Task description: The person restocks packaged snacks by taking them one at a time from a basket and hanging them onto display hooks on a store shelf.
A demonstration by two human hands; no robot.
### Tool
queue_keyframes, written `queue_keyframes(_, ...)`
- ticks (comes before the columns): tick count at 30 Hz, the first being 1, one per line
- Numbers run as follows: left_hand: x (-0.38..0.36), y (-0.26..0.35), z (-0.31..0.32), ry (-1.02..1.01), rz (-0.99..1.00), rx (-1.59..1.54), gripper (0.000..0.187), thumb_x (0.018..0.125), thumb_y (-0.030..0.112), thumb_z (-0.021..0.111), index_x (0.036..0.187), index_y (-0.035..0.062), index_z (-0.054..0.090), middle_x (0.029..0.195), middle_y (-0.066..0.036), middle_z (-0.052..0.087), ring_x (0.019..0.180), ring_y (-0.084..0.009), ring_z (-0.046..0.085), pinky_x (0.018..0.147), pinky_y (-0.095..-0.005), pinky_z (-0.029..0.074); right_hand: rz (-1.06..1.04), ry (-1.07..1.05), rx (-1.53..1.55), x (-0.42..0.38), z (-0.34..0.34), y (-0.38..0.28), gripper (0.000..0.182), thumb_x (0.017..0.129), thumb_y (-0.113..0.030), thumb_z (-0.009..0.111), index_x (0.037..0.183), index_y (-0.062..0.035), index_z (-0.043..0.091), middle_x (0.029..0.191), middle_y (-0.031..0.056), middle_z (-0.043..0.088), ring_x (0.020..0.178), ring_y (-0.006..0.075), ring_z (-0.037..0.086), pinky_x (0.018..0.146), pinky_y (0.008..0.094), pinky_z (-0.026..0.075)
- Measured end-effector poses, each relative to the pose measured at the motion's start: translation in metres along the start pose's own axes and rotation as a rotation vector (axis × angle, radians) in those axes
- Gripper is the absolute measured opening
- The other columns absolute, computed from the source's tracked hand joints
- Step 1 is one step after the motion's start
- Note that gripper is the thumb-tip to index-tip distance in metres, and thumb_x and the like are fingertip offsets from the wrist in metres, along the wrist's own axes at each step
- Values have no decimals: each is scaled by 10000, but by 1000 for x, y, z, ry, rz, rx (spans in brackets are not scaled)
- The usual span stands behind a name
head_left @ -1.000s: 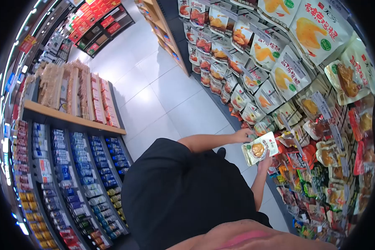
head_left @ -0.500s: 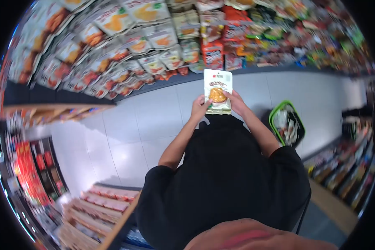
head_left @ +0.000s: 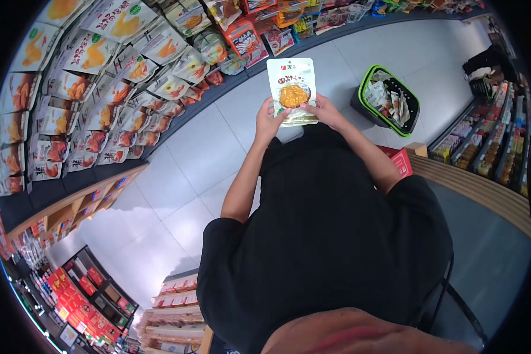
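Note:
A white snack packet (head_left: 292,74) with a round orange-brown food picture is held upright in front of my body, its printed face visible. My left hand (head_left: 269,120) pinches its lower left edge, the thumb lying over the front. On the other side, my right hand (head_left: 325,112) grips the lower right edge, also with the thumb on the front. The fingers behind the packet are mostly hidden. At least one more packet edge seems to show beneath it, but I cannot tell how many there are.
A black basket with a green rim (head_left: 358,88), holding several packets, stands on the tiled floor (head_left: 200,147) to the right. Shelves of packaged food (head_left: 100,127) curve along the left and top. Another shelf (head_left: 478,130) is at the right, and red boxes (head_left: 79,304) stand lower left.
The view has turned, so the basket and shelves appear shifted. The packet and both hands sit higher and slightly further left in view. Both hands still hold the packet.

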State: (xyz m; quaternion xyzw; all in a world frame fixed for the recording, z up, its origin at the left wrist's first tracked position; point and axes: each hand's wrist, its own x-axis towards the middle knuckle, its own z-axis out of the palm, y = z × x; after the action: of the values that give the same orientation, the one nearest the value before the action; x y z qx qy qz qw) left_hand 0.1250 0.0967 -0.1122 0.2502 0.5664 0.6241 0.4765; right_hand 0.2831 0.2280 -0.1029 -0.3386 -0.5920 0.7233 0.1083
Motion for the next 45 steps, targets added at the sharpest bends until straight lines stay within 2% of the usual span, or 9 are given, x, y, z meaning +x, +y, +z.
queue_keyframes(7, 11, -10, 44, 28, 52, 152, 463, 781, 87, 731, 1176, 5, 503, 886, -123, 691, 792, -137, 659, 651, -249, 517, -112, 133, -220, -19, -38, 16, 394, 880, -183, 624, 1205, 5, 508, 1039, 126, 645, 965, 155, 603, 839, 305, 472)
queue_keyframes(12, 25, -10, 100, 14, 80, 358, 451, 781, 126, 738, 1158, -6, 528, 876, -132, 691, 783, -145, 661, 649, -265, 513, -36, 221, -249, -56, -79, -7, 393, 887, -258, 608, 1164, 7, 521, 891, 173, 659, 659, 195, 664, 552, 318, 542)
queue_keyframes(19, 43, -21, 188, -185, -49, 372, 570, 781, 127, 738, 1241, -28, 439, 935, -146, 678, 796, -154, 659, 656, -261, 520, -84, 293, -180, -90, -183, 25, 422, 864, -326, 633, 1125, -4, 555, 755, 126, 654, 534, 184, 640, 475, 303, 532)
queue_keyframes(21, 45, -32, 211, -313, -126, 376, 636, 778, 95, 734, 1288, -31, 374, 951, -146, 675, 811, -161, 658, 676, -260, 523, 34, 126, -256, -109, -217, 32, 382, 881, -326, 616, 1090, -8, 583, 688, 91, 622, 510, 143, 607, 442, 275, 494)
queue_keyframes(25, 50, -44, 264, -384, -277, 442, 658, 772, 28, 717, 1306, -22, 336, 994, -175, 663, 883, -188, 653, 756, -283, 528, 77, 131, -262, -143, -263, 47, 411, 857, -418, 617, 1048, -55, 635, 645, 106, 626, 461, 180, 600, 499, 321, 499)
queue_keyframes(29, 62, -63, 316, -445, -295, 523, 650, 761, 3, 717, 1298, -25, 352, 986, -158, 666, 854, -168, 657, 704, -271, 527, -50, 373, -271, -157, -294, 105, 451, 826, -444, 642, 1066, -62, 630, 773, 168, 649, 699, 290, 640, 652, 384, 493)
queue_keyframes(36, 85, -76, 382, -533, -188, 655, 584, 777, -40, 677, 1261, -17, 352, 968, -168, 658, 805, -203, 664, 599, -280, 570, -9, 561, -229, -184, -338, 95, 454, 817, -414, 665, 984, 7, 621, 676, 166, 586, 590, 262, 546, 569, 377, 428)
queue_keyframes(39, 107, -74, 399, -554, -200, 672, 585, 772, -53, 676, 1255, -32, 346, 958, -176, 654, 804, -218, 665, 588, -297, 587, 102, 562, -286, -184, -351, 78, 455, 833, -417, 644, 1104, -53, 610, 878, 170, 654, 779, 290, 630, 701, 375, 479)
queue_keyframes(45, 168, -68, 429, -675, -335, 444, 601, 778, 0, 704, 1277, -39, 371, 1005, -159, 653, 809, -178, 661, 568, -255, 546, -116, 576, 493, -165, -382, 80, 403, 867, -258, 653, 1146, 16, 556, 916, 30, 645, 771, 71, 566, 676, 253, 446)
